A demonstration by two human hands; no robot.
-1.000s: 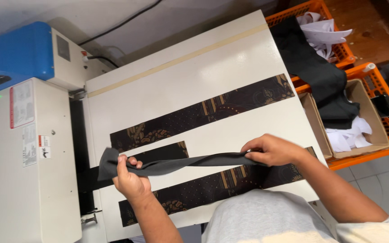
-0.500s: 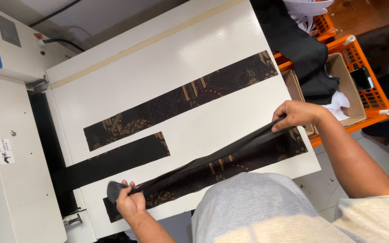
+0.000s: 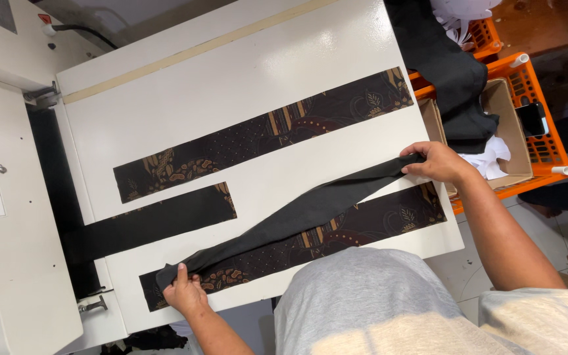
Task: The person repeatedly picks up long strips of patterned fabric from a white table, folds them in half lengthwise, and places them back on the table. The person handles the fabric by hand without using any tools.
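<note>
A white, flat work table [image 3: 231, 92] with a tan strip along its far edge carries 3 patterned black-and-brown fabric strips. The longest patterned strip [image 3: 264, 135] runs diagonally across the middle, a shorter dark strip [image 3: 159, 220] lies left of centre and reaches off the left edge, and a third patterned strip [image 3: 336, 233] lies along the near edge. A plain black fabric band [image 3: 297, 217] lies slantwise over that near strip, from near left to far right.
</note>
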